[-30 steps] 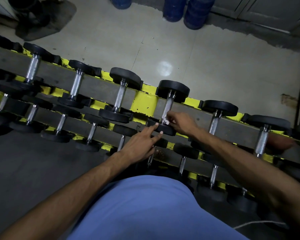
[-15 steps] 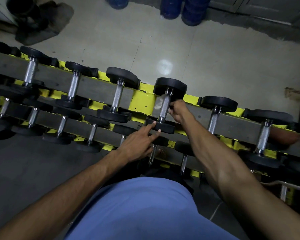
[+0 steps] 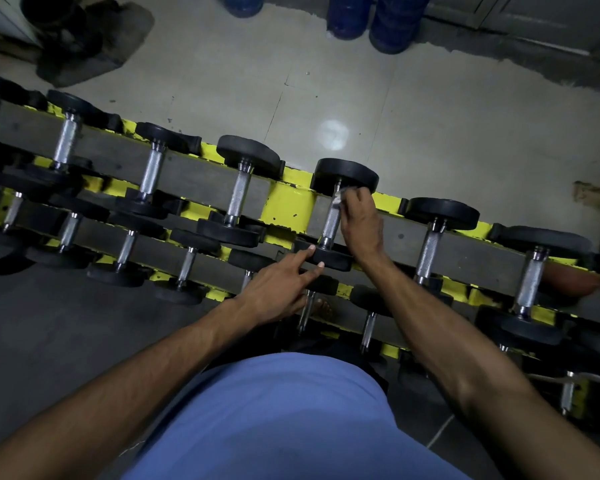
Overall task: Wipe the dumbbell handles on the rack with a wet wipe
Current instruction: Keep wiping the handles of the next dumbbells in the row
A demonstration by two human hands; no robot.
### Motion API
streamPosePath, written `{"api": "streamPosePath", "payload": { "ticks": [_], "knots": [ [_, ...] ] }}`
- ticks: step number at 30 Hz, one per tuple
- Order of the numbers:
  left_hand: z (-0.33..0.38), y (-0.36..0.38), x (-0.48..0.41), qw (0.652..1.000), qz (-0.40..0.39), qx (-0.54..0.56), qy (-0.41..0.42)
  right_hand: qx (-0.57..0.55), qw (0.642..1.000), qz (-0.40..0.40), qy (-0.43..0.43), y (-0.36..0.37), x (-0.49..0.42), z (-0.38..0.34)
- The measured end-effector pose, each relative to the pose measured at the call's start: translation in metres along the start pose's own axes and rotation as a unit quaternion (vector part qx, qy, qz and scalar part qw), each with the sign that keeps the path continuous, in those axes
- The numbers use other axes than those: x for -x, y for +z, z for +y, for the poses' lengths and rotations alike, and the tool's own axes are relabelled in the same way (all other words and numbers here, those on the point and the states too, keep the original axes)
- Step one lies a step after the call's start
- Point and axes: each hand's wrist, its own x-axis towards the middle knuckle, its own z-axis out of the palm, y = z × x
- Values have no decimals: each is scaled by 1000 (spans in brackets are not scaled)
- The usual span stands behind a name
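The wet wipe (image 3: 338,198) showed only as a pale scrap, mostly hidden under the fingers of the right hand (image 3: 360,221). That hand pinched it against the far end of the dumbbell handle (image 3: 329,225), just off centre toward 1 o'clock. The left hand (image 3: 277,291), fingers straight and spread, touched that dumbbell's black head (image 3: 335,260) at 6 o'clock of the handle. The rack (image 3: 287,209) ran off frame at 9 and 3 o'clock. Its lower row lay dim, partly covered by the right forearm (image 3: 430,323).
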Motion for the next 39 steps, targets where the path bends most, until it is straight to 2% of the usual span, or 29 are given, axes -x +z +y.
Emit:
{"api": "streamPosePath", "payload": {
  "ticks": [4,8,11,13,14,17,18,19,22,23,27,30,32,33,35,37,39],
  "knots": [
    [0,-3,-1,1000,-4,-6,2,127,977,-71,-158,-14,-13,14],
    [1,-2,-1,1000,-7,-11,6,161,955,-174,-177,-15,-20,11],
    [1,-1,-1,1000,-3,-12,2,165,904,-306,-250,-11,-20,-11],
    [2,1,-1,1000,0,-6,-2,188,870,-342,-301,-16,-27,-17],
    [2,1,-2,1000,1,-3,-4,209,873,-328,-295,-21,-35,-16],
    [5,2,-1,1000,6,6,-8,225,926,-211,-218,-36,-54,-6],
    [6,2,0,1000,6,9,-9,210,933,-209,-202,-37,-52,-7],
    [7,2,1,1000,5,9,-10,194,928,-242,-204,-32,-46,-11],
    [9,0,1,1000,6,4,-11,202,858,-416,-224,-13,-34,-27],
    [9,0,0,1000,6,1,-11,232,839,-436,-228,-11,-38,-31],
    [9,0,1,1000,3,2,-14,327,808,-435,-226,-9,-56,-54],
    [10,0,1,1000,4,-2,-12,281,772,-541,-179,2,-50,-65],
    [10,0,1,1000,1,-1,-12,222,774,-578,-134,3,-52,-62],
    [10,0,1,1000,1,1,-14,203,785,-568,-141,0,-55,-57],
    [9,0,2,1000,2,8,-14,181,817,-512,-195,-13,-54,-48],
    [8,1,3,1000,7,15,-15,146,863,-419,-242,-27,-39,-35],
    [6,2,3,1000,10,18,-11,107,899,-349,-242,-35,-18,-19]
  ]
}}
